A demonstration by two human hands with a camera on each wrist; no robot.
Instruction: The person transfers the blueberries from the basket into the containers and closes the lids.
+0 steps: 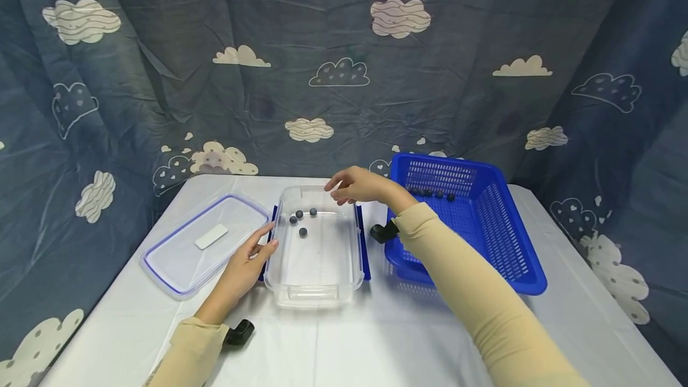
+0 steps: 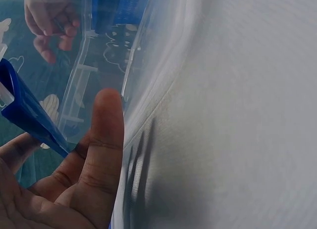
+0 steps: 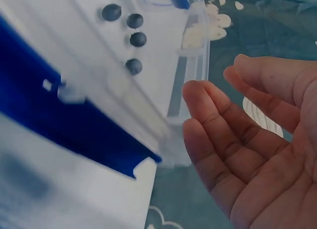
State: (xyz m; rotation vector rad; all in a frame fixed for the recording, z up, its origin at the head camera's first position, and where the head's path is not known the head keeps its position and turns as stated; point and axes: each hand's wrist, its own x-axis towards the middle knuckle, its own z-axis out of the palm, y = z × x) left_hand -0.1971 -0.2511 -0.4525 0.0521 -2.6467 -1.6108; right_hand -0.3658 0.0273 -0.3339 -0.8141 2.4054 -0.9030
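**Nothing gripped at the clear container [image 1: 328,264]**

From the head view, my left hand [image 1: 243,267] rests its fingertips against the clear container's left side, relaxed, not clenched. My right hand [image 1: 359,186] hangs over the container's far right corner, fingers loosely bent, released, holding nothing. Four dark berries [image 1: 303,232] lie inside the container, in its far half, three grouped and one a little nearer me. Left of the container lies a lid [image 1: 185,261] with a white strip [image 1: 211,236]; right of it stands a blue basket [image 1: 505,237] with a row of dark balls [image 1: 439,194] inside.

From my left wrist, my thumb [image 2: 105,140] is straight beside the container, and a blue latch [image 2: 29,108] slants out from it near my fingers.

From my right wrist, a gap shows between thumb and fingers; the berries sit in the container, apart from my fingertips.
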